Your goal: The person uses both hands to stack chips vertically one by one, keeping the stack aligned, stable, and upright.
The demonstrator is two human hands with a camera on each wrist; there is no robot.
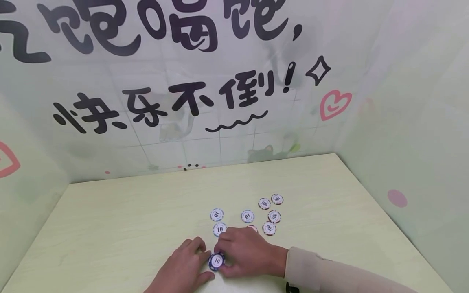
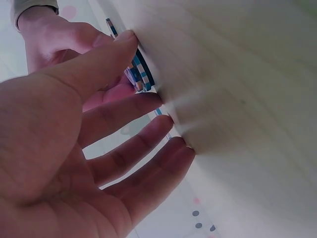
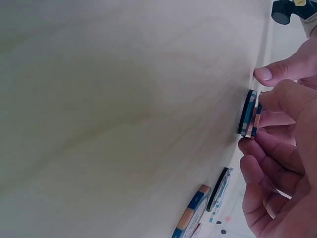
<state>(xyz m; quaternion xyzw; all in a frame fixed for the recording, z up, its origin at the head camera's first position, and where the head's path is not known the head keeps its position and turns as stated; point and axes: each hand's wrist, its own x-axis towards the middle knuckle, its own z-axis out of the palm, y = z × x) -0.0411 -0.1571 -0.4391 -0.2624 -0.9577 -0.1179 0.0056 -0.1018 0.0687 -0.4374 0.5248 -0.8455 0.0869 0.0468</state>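
In the head view a dark blue poker chip [image 1: 217,261] marked 10 lies face up between the two hands. My right hand [image 1: 249,250] pinches it between thumb and fingers. The right wrist view shows this chip [image 3: 257,121] just above a teal-edged poker chip [image 3: 247,113] on the table, the two slightly askew. My left hand [image 1: 185,264] is at their left side, fingers loosely bent and fingertips resting on the table. Its thumb [image 2: 126,42] and index finger stand around the chips without a visible grip. Beyond the right hand lies a light blue 10 chip [image 1: 220,229].
Two more light blue chips, one at left [image 1: 216,214] and one at centre [image 1: 247,216], lie farther back. Several dark red chips [image 1: 269,228] marked 100 lie to the right. A reddish chip [image 1: 253,229] is partly hidden by the right hand. Printed walls [image 1: 220,150] enclose the pale table [image 1: 128,228].
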